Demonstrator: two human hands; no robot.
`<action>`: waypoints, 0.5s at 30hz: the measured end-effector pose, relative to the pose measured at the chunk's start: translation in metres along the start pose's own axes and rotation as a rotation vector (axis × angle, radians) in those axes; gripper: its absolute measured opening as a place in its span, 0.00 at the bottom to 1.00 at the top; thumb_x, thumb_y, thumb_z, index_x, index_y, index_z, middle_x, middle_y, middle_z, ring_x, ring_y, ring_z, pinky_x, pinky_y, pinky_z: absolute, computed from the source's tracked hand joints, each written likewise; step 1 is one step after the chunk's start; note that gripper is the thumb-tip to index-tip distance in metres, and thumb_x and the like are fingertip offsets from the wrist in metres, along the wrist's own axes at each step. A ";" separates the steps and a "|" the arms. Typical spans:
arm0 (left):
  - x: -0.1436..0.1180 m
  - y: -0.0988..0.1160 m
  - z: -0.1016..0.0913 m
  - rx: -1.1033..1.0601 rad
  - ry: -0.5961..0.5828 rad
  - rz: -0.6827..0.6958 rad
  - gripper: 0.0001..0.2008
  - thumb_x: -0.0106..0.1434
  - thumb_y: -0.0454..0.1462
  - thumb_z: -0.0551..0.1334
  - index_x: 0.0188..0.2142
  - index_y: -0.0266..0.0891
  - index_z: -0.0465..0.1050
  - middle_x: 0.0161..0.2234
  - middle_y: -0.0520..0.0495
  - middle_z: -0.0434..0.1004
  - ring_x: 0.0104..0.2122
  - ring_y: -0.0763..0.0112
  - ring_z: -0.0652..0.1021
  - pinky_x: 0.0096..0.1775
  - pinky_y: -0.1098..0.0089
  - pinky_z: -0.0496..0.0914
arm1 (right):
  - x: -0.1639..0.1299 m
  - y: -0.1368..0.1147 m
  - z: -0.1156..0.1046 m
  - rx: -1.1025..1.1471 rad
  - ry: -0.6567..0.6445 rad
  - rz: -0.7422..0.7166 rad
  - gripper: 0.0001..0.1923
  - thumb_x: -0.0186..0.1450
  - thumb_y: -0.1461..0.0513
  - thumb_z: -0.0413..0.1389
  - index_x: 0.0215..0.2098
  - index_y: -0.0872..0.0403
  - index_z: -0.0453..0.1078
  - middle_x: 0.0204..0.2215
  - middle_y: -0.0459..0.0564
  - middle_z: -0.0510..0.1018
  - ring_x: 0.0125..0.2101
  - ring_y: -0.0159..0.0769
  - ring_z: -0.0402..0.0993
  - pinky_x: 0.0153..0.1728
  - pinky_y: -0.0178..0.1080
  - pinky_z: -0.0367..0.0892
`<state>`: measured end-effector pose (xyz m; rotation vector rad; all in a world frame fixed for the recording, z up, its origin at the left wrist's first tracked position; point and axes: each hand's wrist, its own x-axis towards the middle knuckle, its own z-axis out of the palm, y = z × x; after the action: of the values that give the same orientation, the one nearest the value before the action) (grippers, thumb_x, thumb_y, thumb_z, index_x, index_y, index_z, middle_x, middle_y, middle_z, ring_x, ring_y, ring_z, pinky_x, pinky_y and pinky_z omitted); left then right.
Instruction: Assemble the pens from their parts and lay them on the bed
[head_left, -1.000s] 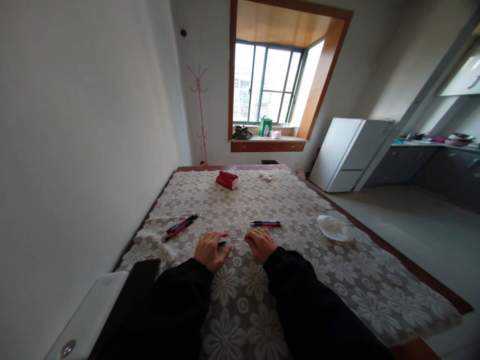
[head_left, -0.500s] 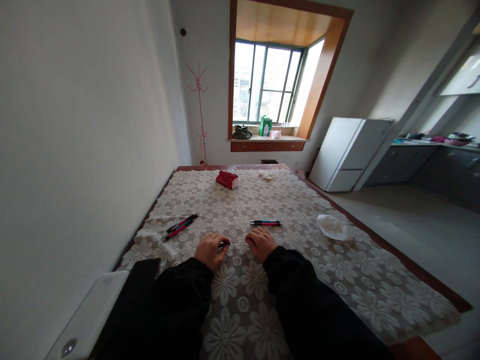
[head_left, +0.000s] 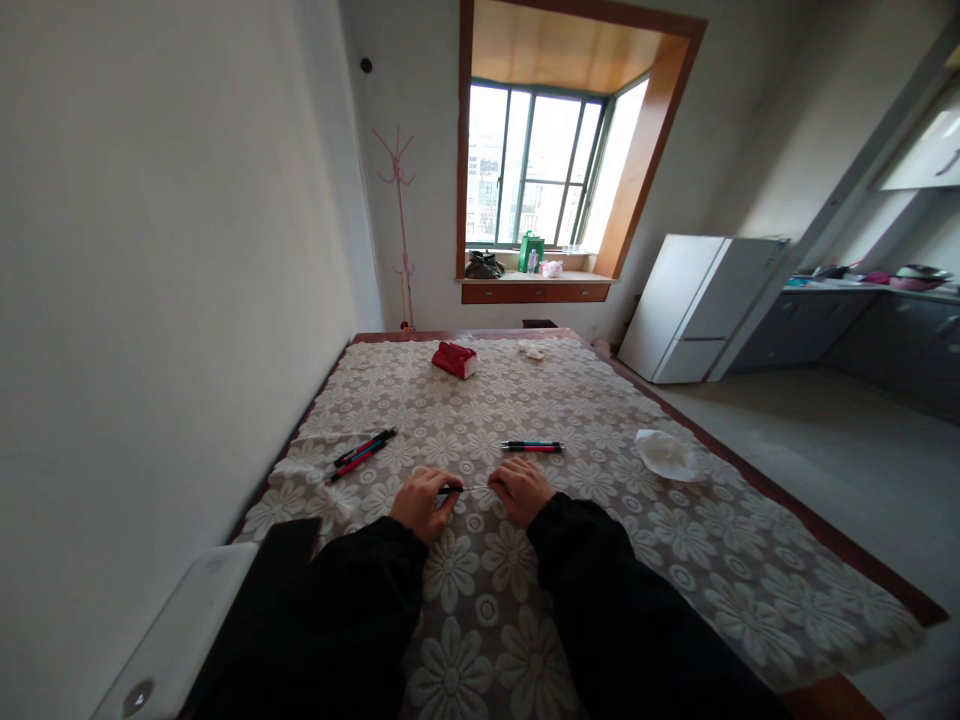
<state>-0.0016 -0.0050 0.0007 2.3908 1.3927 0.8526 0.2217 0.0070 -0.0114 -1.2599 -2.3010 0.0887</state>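
Note:
Both my hands rest on a table with a lace flower cloth [head_left: 525, 400]. My left hand [head_left: 420, 503] pinches the dark end of a thin pen part [head_left: 459, 489], and my right hand [head_left: 523, 490] pinches its other, thinner end. The piece stretches level between the two hands, just above the cloth. Two pens [head_left: 531, 446] lie side by side a little beyond my right hand. A few more pens [head_left: 363, 452] lie to the left of my left hand.
A crumpled white tissue [head_left: 666, 455] lies to the right. A red pouch [head_left: 454, 359] and a small white scrap [head_left: 531, 350] sit at the far end. A white device [head_left: 176, 635] lies at the near left corner. A wall runs along the left; a white fridge [head_left: 694, 305] stands at the right.
My left hand's fingers have curled in from flat to a pinch on the thin piece. Both hands stay in nearly the same place.

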 end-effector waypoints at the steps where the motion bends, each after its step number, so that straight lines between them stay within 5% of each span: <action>1: 0.000 0.000 0.000 -0.001 -0.002 0.007 0.08 0.60 0.35 0.59 0.37 0.46 0.75 0.38 0.51 0.78 0.42 0.66 0.74 0.46 0.67 0.67 | 0.000 0.000 0.000 0.008 0.003 -0.010 0.04 0.65 0.64 0.54 0.33 0.52 0.70 0.32 0.47 0.75 0.37 0.38 0.68 0.40 0.39 0.59; 15: -0.004 0.007 -0.002 -0.113 -0.048 0.167 0.08 0.63 0.38 0.58 0.41 0.45 0.74 0.36 0.49 0.76 0.38 0.70 0.75 0.43 0.69 0.69 | 0.000 -0.017 -0.001 0.298 0.007 -0.143 0.04 0.66 0.63 0.53 0.38 0.52 0.70 0.29 0.47 0.74 0.33 0.35 0.69 0.37 0.36 0.63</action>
<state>0.0004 -0.0121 0.0043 2.4493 1.1084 0.8830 0.2097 -0.0029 -0.0055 -0.9431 -2.2623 0.3617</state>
